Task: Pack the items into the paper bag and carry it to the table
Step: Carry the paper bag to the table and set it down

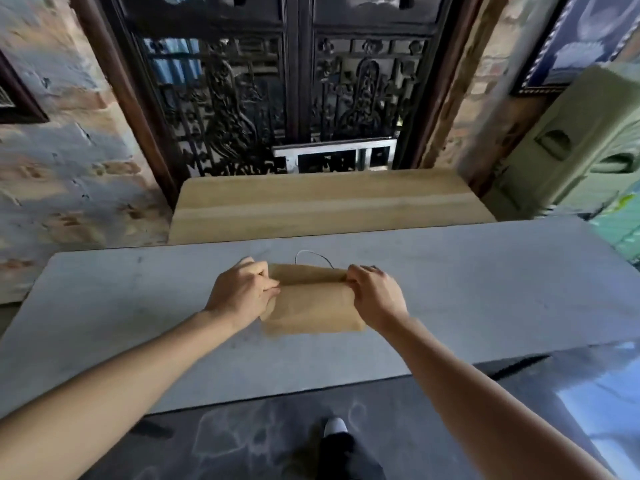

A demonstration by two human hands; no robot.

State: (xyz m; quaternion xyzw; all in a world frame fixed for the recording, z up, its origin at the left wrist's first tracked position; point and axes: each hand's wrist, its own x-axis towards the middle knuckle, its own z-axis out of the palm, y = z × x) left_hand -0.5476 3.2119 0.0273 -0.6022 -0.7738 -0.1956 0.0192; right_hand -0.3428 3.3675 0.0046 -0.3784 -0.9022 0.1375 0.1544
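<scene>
Both hands grip the flat brown paper bag (311,303) mid-bench: left hand (242,294) pinching its left edge, right hand (375,296) its right. Pale grey stone bench (485,289) lies bare either side.

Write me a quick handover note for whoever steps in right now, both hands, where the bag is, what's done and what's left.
Left hand: closed on the left end of the paper bag, near its top.
Right hand: closed on the right end, same height.
Bag: over the grey table; the blur hides whether its bottom rests on it. A thin cord handle loops up behind the top edge.
Done: the bag has reached the table. No loose items in view; its contents cannot be seen.
Left: probably just settle the bag and release both hands.
</scene>
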